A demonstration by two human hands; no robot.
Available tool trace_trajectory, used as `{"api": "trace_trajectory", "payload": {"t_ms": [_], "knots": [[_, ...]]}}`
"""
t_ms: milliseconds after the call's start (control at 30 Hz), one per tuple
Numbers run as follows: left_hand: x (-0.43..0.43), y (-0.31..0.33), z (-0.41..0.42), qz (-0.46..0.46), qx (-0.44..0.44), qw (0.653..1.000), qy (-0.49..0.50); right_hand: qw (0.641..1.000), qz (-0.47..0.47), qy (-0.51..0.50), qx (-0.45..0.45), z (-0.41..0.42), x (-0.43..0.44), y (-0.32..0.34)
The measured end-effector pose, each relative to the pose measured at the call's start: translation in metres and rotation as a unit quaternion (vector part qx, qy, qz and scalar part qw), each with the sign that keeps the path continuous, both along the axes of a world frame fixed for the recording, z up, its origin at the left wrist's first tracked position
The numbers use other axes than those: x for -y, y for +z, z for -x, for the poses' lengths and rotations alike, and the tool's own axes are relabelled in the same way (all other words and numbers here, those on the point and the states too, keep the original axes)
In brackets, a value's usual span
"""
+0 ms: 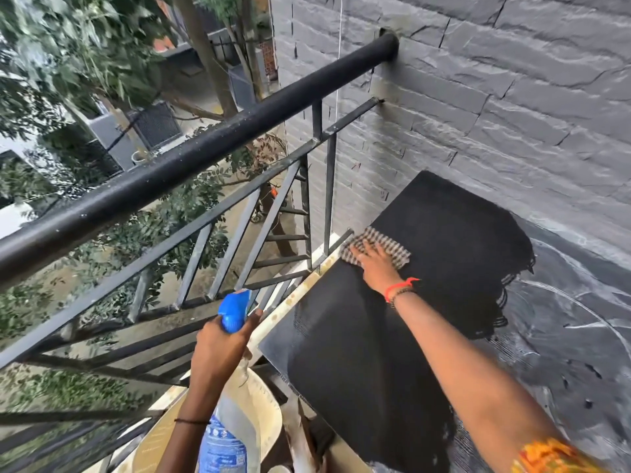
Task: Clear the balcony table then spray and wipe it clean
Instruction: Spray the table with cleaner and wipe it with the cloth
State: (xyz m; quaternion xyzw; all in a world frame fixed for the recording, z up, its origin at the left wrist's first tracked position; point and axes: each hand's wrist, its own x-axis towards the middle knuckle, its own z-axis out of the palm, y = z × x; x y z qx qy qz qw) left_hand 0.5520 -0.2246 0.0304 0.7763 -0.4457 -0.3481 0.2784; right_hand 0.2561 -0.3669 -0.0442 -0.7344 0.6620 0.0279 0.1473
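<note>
Right of centre, our right hand [375, 268] presses the checked cloth [387, 245] onto the black bench [426, 319], fingers [367, 250] straight. The cloth looks soft and light, so it is best driven under a flat palm. Lower centre, our left hand [218, 349] grips the spray bottle [222, 445] at its neck.

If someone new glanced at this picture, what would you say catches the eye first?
First, the right hand pressing a checked cloth flat onto the black table, near its far corner by the railing. Next, the left hand gripping a blue-headed spray bottle, low in the middle of the view. The thick black railing cuts diagonally across to the grey stone wall.
</note>
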Motion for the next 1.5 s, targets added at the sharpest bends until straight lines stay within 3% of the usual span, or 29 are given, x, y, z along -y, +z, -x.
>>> {"api": "trace_trajectory", "payload": {"t_ms": [100, 267, 433, 500, 667, 867, 967, 1067, 1200, 1333, 1500], "knots": [[-0.002, 0.0, 0.0, 0.005, -0.008, 1.0, 0.005, 0.997, 0.012, 0.075, 0.025, -0.059, -0.024, 0.002], [0.001, 0.002, 0.0, -0.003, -0.017, 0.999, 0.031, 0.976, 0.014, 0.204, 0.069, -0.139, -0.142, -0.007], [0.002, 0.007, 0.002, 0.004, -0.009, 0.999, 0.034, 0.966, 0.005, 0.254, 0.057, -0.111, -0.232, -0.004], [0.0, 0.009, 0.004, 0.006, -0.005, 1.0, 0.029, 0.967, -0.017, 0.246, 0.059, -0.078, -0.245, 0.001], [-0.006, 0.008, 0.011, 0.012, -0.013, 1.0, 0.018, 0.993, 0.023, 0.102, 0.061, -0.011, -0.207, -0.002], [-0.013, 0.004, 0.032, 0.015, -0.008, 1.0, -0.014, 0.993, 0.043, 0.089, 0.064, -0.078, -0.148, 0.006], [-0.015, 0.005, 0.044, 0.02, -0.005, 0.999, -0.039, 0.99, 0.016, 0.136, 0.022, -0.097, -0.18, 0.007], [-0.012, 0.007, 0.058, 0.015, -0.006, 0.998, -0.058, 0.988, 0.018, 0.151, 0.038, -0.083, -0.236, 0.011], [-0.008, 0.012, 0.083, 0.016, 0.003, 0.996, -0.085, 0.985, 0.014, 0.166, -0.034, -0.047, -0.315, 0.005], [-0.012, 0.016, 0.106, 0.014, -0.017, 0.994, -0.108, 0.996, 0.042, 0.07, -0.04, 0.016, -0.35, 0.005], [-0.032, 0.022, 0.131, 0.044, -0.004, 0.99, -0.134, 0.998, 0.024, 0.015, -0.048, 0.026, -0.317, 0.021]]}}
